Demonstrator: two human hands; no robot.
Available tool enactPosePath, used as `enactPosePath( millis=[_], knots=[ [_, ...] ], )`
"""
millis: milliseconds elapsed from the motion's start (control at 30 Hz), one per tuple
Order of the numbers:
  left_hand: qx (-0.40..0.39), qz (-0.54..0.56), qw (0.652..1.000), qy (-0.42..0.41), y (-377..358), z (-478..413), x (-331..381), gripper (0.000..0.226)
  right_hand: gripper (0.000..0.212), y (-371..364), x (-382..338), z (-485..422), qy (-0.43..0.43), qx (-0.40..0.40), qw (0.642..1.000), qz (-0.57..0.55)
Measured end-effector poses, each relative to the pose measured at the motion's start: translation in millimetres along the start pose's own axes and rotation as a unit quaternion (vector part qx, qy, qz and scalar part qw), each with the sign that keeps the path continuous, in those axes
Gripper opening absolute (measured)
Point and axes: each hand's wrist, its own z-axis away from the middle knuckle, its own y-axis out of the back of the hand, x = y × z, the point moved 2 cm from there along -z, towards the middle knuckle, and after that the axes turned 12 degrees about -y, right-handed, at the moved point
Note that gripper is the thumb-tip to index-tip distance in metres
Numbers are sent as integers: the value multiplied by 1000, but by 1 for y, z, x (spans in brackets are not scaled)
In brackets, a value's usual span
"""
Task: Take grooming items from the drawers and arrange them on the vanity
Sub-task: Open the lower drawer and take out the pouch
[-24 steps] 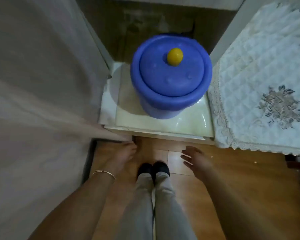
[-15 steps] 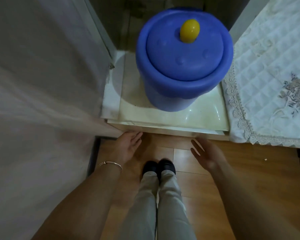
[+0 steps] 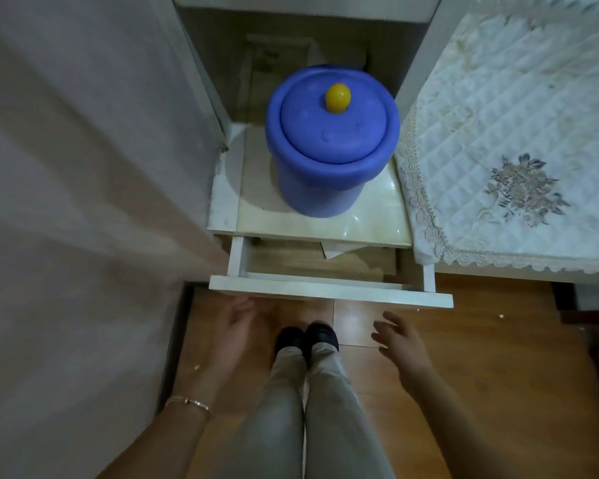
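- A big pale curtain or wall (image 3: 66, 202) fills the left side. It is blurry and hard to make out.
- On the right, a white quilted cloth (image 3: 519, 140) with a flower picture covers a top; its far and right parts are cut off.
- The drawer (image 3: 329, 295) is pulled out toward the person, under a small stand. Most of its inside is hidden by the stand top. Only a wooden bottom and a corner of paper (image 3: 339, 251) show. No grooming things can be seen.
- A blue pot (image 3: 329, 174) with a lid and a yellow knob (image 3: 338, 97) sits on the stand.
- The left hand (image 3: 237, 326), blurry, is just under the drawer front's left end, fingers loosely spread, holding nothing. I cannot tell if it touches.
- The right hand (image 3: 400, 344) hangs near the drawer front, apart from it, fingers spread wide, holding nothing.
- A thin bracelet (image 3: 189, 402) is on the left wrist.
- No writing can be read.
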Motion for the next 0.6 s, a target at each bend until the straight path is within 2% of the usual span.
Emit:
enactPosePath(
  millis=[100,167,233,333,400,467,600],
  knots=[
    [13,-128,973,-193,25,22,27,24,20,19,-9,40,173,107,968,145],
    [-25,-247,922,-298,26,20,47,34,22,25,-25,52,254,163,936,182],
    [-81,-339,866,-359,13,11,59,45,29,23,-43,49,318,188,895,251],
    [-155,-442,814,-342,-4,1,57,47,37,17,-53,30,322,180,850,376],
    [-170,-464,806,-327,-5,1,53,45,38,16,-47,24,323,183,836,404],
    [-183,-459,813,-308,-2,5,53,46,41,18,-40,25,332,176,836,400],
    [-189,-418,850,-258,1,22,50,46,45,24,-25,36,318,138,839,420]
  ],
)
